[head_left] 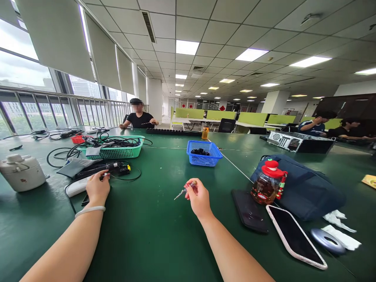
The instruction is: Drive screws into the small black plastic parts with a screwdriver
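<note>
On the left of the green table (147, 243), my left hand (98, 187) has its fingers closed on a small dark item I cannot make out, beside a white box (76, 187) and a black cylindrical device (98, 169). My right hand (199, 197), near the middle, pinches a thin metallic tool (181, 193) whose tip points down to the left. Beyond it stands a blue basket (205, 159) with small black parts inside. A green basket (126, 152) full of black cables lies beyond my left hand.
A white jug (22, 172) stands far left. To the right are a black pouch (249, 211), a red-lidded jar (266, 188), a blue bag (305, 188), a phone (296, 237) and tissues. A person sits across the table; a computer case (299, 141) lies behind.
</note>
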The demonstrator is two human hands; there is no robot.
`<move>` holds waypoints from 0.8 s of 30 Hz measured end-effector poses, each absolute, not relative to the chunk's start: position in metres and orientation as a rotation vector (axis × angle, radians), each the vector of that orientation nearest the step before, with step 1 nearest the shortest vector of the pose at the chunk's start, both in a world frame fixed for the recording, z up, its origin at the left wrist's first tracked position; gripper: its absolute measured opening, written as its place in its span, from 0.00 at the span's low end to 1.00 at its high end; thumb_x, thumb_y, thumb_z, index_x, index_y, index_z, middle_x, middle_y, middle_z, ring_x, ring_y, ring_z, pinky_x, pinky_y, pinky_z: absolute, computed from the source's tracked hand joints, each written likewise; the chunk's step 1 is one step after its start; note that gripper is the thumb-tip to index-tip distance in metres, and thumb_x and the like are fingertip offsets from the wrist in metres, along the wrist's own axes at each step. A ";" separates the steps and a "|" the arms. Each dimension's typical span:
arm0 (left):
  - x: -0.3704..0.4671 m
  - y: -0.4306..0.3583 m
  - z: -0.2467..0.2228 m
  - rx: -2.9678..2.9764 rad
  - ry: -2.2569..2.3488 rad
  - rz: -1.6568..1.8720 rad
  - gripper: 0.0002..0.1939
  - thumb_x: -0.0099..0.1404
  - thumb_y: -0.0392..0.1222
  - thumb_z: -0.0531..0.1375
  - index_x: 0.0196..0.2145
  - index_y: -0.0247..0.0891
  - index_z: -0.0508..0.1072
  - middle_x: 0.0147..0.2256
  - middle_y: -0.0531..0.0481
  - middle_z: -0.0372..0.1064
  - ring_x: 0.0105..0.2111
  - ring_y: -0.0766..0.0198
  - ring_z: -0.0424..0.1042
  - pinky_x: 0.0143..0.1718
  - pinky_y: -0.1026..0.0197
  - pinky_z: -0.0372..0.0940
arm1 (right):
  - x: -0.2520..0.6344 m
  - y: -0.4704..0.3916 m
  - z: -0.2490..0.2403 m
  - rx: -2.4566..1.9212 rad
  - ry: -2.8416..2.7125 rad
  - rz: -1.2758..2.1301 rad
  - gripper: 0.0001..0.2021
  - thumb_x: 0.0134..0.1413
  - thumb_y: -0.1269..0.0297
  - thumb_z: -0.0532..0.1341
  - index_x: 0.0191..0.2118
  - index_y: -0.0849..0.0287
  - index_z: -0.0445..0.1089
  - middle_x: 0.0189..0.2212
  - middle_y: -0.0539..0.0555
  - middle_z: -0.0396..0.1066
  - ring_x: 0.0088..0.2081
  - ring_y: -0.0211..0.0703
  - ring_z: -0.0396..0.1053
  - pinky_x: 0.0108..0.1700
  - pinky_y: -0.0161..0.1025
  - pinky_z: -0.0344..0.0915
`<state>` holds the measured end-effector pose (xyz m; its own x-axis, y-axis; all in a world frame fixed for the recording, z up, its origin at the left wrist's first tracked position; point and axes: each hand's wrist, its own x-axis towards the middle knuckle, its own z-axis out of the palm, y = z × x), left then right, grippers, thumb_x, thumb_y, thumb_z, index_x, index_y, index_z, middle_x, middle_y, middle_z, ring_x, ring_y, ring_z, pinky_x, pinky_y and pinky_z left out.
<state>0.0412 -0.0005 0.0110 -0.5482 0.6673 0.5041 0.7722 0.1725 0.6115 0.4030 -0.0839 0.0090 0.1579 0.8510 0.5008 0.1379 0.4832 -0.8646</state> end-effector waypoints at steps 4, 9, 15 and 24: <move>0.032 -0.008 0.013 -1.290 -2.449 -1.447 0.22 0.64 0.49 0.51 0.49 0.37 0.73 0.41 0.43 0.73 0.44 0.48 0.70 0.47 0.50 0.64 | 0.403 -0.084 0.009 -0.969 -1.342 0.655 0.08 0.55 0.57 0.57 0.32 0.56 0.64 0.26 0.50 0.69 0.20 0.35 0.66 0.23 0.32 0.65; 0.021 -0.010 0.019 -1.491 -2.449 -1.402 0.22 0.64 0.45 0.46 0.49 0.37 0.73 0.41 0.43 0.74 0.42 0.50 0.72 0.44 0.52 0.65 | 0.402 -0.084 0.008 -0.971 -1.353 0.670 0.08 0.54 0.57 0.58 0.32 0.56 0.65 0.26 0.50 0.70 0.20 0.36 0.66 0.22 0.33 0.65; 0.007 -0.013 0.022 -1.883 -2.351 -1.254 0.20 0.59 0.39 0.48 0.44 0.38 0.75 0.42 0.47 0.75 0.45 0.54 0.71 0.50 0.55 0.63 | 0.402 -0.084 0.004 -0.966 -1.380 0.695 0.09 0.55 0.56 0.58 0.32 0.56 0.65 0.27 0.50 0.70 0.21 0.36 0.67 0.23 0.33 0.65; 0.004 -0.012 0.014 -2.076 -2.249 -1.289 0.24 0.56 0.34 0.48 0.50 0.35 0.70 0.45 0.44 0.74 0.50 0.56 0.69 0.56 0.56 0.59 | 0.404 -0.085 0.006 -0.982 -1.381 0.678 0.08 0.55 0.56 0.57 0.32 0.56 0.65 0.26 0.50 0.69 0.21 0.36 0.66 0.24 0.33 0.65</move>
